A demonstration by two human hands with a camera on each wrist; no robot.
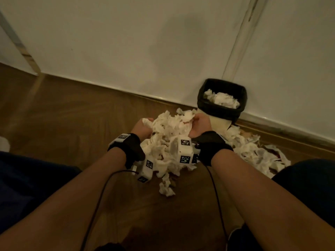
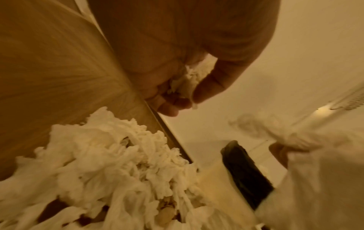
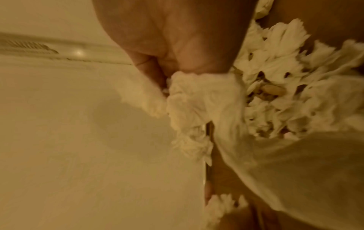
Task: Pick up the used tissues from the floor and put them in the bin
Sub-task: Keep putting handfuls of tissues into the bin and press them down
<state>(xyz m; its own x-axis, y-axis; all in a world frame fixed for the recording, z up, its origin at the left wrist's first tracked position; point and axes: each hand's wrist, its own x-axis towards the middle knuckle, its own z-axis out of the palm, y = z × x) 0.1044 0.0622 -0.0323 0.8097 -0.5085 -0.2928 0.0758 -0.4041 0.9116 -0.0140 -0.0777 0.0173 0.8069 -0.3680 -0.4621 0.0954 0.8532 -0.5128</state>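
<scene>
Both hands are buried in a large heap of crumpled white tissues on the wooden floor, just in front of the wall. The left hand has its fingers curled tight round a wad at the heap's left edge; the left wrist view shows the thumb and fingers pinching a scrap of tissue between them. The right hand grips another bunch at the heap's far right side, its fingers closed on the paper in the right wrist view. The bin, lined with a black bag, stands against the wall just beyond the right hand, with some tissues already inside it. More tissues trail across the floor to the right of the heap, and a small clump lies nearer the person. Each wrist carries a black strap with a white marker-covered camera block.
</scene>
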